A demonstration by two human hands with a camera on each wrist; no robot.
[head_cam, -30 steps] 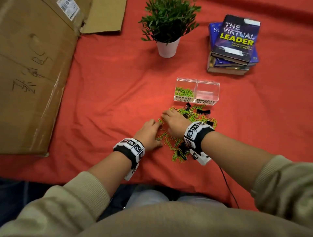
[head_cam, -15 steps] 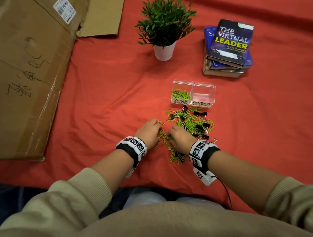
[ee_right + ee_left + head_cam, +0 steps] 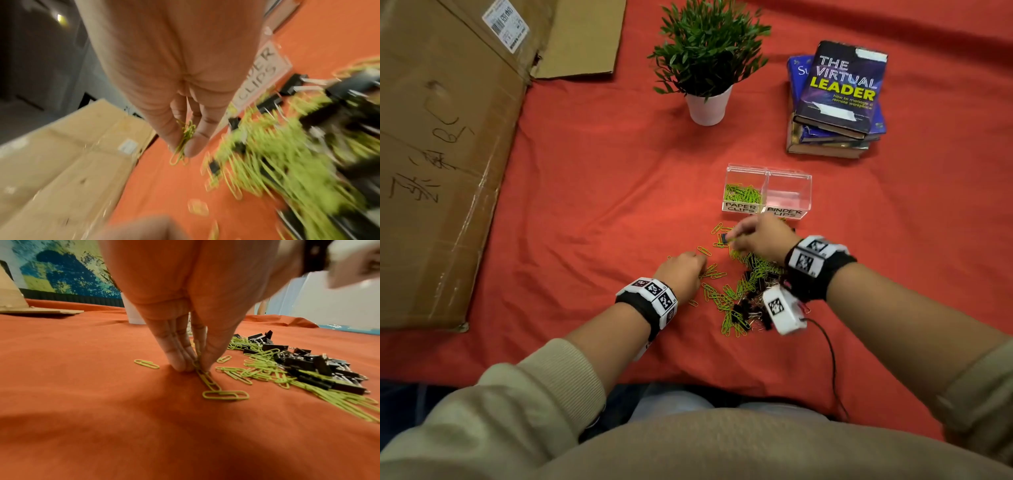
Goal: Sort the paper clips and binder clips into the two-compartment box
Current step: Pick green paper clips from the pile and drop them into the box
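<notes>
A clear two-compartment box (image 3: 767, 171) stands on the red cloth; its left half, labelled PAPER CLIPS, holds green paper clips (image 3: 742, 194), and its right half, labelled BINDER CLIPS, looks empty. A mixed pile of green paper clips (image 3: 732, 294) and black binder clips (image 3: 751, 310) lies in front of it. My right hand (image 3: 760, 236) hovers just before the box and pinches a small bunch of green paper clips (image 3: 185, 139). My left hand (image 3: 683, 270) is down on the cloth at the pile's left edge, fingertips pinching a paper clip (image 3: 200, 368).
A potted plant (image 3: 709, 65) stands behind the box and a stack of books (image 3: 835, 102) at the back right. A flattened cardboard box (image 3: 445, 154) covers the left side. A cable (image 3: 832, 363) trails from my right wrist.
My right hand has lifted from the pile's near side and moved forward toward the box with paper clips in its fingers. My left hand stays at the pile's left edge.
</notes>
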